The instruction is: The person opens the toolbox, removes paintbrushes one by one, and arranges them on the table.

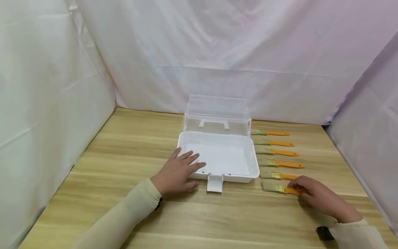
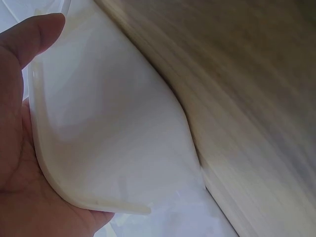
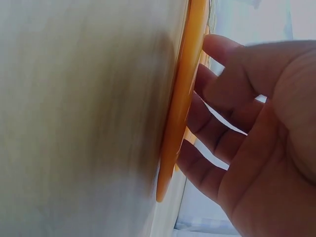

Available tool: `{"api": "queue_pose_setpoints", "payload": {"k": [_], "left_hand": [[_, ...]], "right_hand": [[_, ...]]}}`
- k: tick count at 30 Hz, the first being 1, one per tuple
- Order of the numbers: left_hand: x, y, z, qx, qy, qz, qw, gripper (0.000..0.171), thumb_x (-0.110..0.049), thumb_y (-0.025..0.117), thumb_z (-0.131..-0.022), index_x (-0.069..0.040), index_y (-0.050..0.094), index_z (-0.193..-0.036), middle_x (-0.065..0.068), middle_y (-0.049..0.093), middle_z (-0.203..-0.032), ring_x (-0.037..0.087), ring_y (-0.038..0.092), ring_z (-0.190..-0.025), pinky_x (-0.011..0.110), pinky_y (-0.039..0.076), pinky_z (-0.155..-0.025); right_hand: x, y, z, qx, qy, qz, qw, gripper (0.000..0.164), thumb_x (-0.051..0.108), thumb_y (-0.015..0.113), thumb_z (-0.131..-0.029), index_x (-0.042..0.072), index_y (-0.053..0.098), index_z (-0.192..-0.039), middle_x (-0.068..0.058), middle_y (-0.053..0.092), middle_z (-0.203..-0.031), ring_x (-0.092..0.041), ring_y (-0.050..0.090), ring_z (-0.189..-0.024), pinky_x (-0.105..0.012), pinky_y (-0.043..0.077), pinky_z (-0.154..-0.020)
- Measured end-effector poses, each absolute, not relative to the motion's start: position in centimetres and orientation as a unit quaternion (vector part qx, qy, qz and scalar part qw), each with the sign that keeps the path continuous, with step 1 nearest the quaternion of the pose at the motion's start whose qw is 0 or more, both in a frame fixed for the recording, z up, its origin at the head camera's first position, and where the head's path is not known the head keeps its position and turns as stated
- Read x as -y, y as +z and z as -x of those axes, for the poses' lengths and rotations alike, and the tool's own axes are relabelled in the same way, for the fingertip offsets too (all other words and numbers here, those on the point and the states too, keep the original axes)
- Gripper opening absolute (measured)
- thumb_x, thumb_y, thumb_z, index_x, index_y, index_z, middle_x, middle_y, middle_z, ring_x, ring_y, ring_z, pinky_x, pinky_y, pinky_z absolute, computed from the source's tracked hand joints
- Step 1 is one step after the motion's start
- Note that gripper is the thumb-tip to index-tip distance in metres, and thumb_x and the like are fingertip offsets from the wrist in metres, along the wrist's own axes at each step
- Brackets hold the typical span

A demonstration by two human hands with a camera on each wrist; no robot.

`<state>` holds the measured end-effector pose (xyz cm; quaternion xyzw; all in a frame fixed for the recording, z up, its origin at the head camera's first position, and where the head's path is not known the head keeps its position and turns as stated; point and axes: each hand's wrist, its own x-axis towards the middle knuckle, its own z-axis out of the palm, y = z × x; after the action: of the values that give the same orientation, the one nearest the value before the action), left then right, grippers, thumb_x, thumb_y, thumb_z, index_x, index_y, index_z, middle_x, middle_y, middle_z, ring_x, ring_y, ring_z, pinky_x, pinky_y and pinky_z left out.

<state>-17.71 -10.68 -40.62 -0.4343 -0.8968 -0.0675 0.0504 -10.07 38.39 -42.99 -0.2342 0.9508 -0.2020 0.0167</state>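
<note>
A white plastic box (image 1: 224, 155) stands with its clear lid (image 1: 217, 107) raised behind it and its front latch (image 1: 215, 183) hanging down. My left hand (image 1: 178, 171) rests on the box's front left corner, fingers spread over the rim. From the left wrist, the palm and thumb (image 2: 42, 34) lie along the rim of the white wall (image 2: 113, 113). Near the front right, a paintbrush (image 1: 281, 188) with an orange handle lies flat on the table. My right hand (image 1: 320, 197) is over its handle (image 3: 180, 108), loosely bent fingertips right at it.
Several more orange-handled paintbrushes (image 1: 284, 153) lie in a column right of the box, bristles towards it. A white handle (image 1: 214, 123) shows on the raised lid. White cloth (image 1: 217, 45) walls off the back and both sides of the wooden table (image 1: 199, 221).
</note>
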Motion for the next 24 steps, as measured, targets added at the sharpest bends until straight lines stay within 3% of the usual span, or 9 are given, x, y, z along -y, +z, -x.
{"api": "queue_pose_setpoints", "payload": {"k": [13, 20, 24], "left_hand": [[10.4, -40.8, 17.9, 0.902, -0.074, 0.422, 0.054, 0.061, -0.049, 0.068, -0.088, -0.025, 0.055, -0.142, 0.011, 0.05, -0.147, 0.032, 0.043, -0.138, 0.063, 0.019, -0.113], [10.0, -40.9, 18.0, 0.9, -0.075, 0.426, 0.048, 0.061, -0.05, 0.067, -0.088, -0.025, 0.055, -0.142, 0.011, 0.05, -0.147, 0.032, 0.042, -0.138, 0.062, 0.019, -0.113], [9.7, -40.9, 18.2, 0.903, -0.076, 0.421, 0.047, 0.061, -0.051, 0.068, -0.088, -0.025, 0.055, -0.142, 0.011, 0.05, -0.147, 0.031, 0.042, -0.139, 0.061, 0.017, -0.114]], "right_hand": [[-38.5, -43.2, 11.8, -0.948, -0.192, 0.254, 0.026, 0.036, -0.011, 0.067, -0.081, 0.019, 0.066, -0.101, 0.012, 0.056, -0.096, -0.003, 0.049, -0.079, -0.027, 0.046, -0.065], [-38.3, -42.9, 10.8, -0.954, -0.219, 0.195, 0.062, 0.03, -0.003, 0.069, -0.084, 0.018, 0.066, -0.106, 0.008, 0.06, -0.104, -0.002, 0.053, -0.087, -0.028, 0.049, -0.069], [-38.5, -41.7, 10.3, -0.958, -0.233, 0.157, 0.048, 0.028, 0.0, 0.066, -0.09, 0.013, 0.066, -0.114, 0.001, 0.065, -0.112, -0.005, 0.058, -0.097, -0.029, 0.051, -0.073]]}}
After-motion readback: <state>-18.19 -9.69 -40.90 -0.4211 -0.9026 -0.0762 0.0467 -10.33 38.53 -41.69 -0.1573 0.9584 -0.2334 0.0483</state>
